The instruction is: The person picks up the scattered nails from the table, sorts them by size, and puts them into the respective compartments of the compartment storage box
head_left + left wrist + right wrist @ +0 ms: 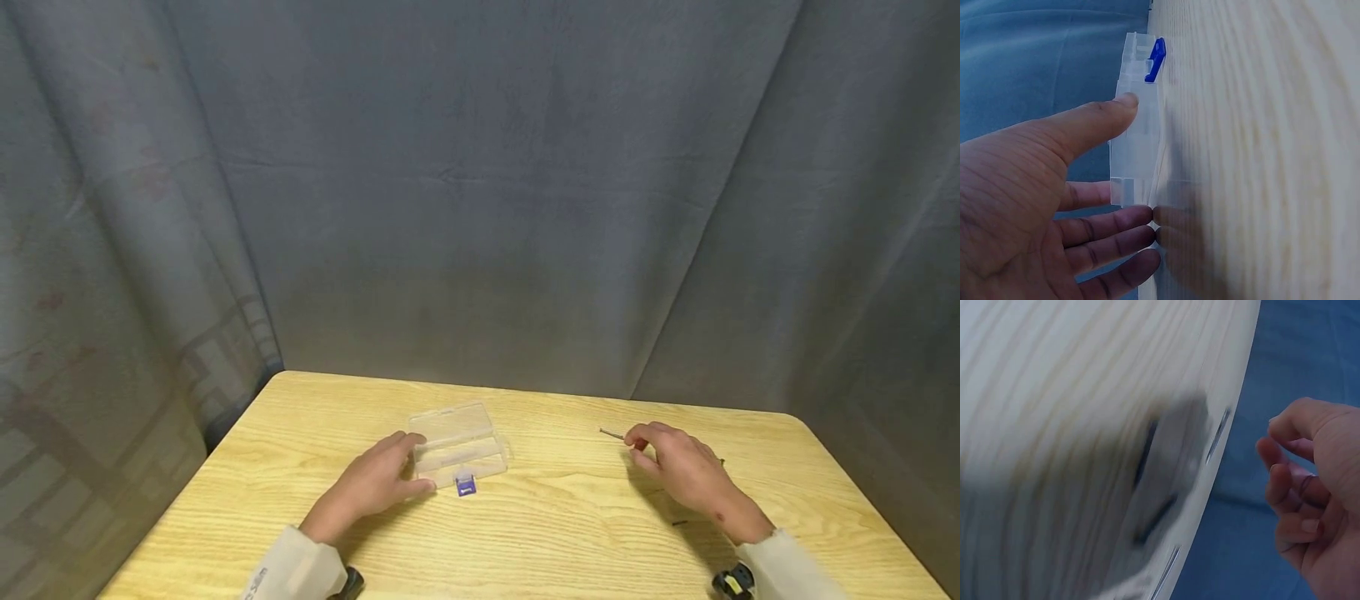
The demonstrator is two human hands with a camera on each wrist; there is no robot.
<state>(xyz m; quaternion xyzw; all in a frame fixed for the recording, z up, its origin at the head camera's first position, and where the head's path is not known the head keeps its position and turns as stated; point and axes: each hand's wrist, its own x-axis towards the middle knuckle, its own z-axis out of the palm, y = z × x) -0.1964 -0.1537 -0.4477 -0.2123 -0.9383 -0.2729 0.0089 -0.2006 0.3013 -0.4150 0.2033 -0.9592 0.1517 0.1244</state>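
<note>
1 grey curtain, behind.
1 wood-grain table.
1 clear plastic box, lid raised, on table.
1 left hand: thumb and index spanning the box's end, apparently steadying it.
1 right hand: loosely curled, narrow, seemingly holding nothing, seemingly at a picking step; next move calls for a fine pinch.
1 blue latch, box front.
4 thin rods, on table.

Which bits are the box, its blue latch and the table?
Box [450, 423]: head view, its far panel.
Latch [1158, 59]: left wrist view, its middle.
Table [555, 533]: head view, bare wood top.
</note>
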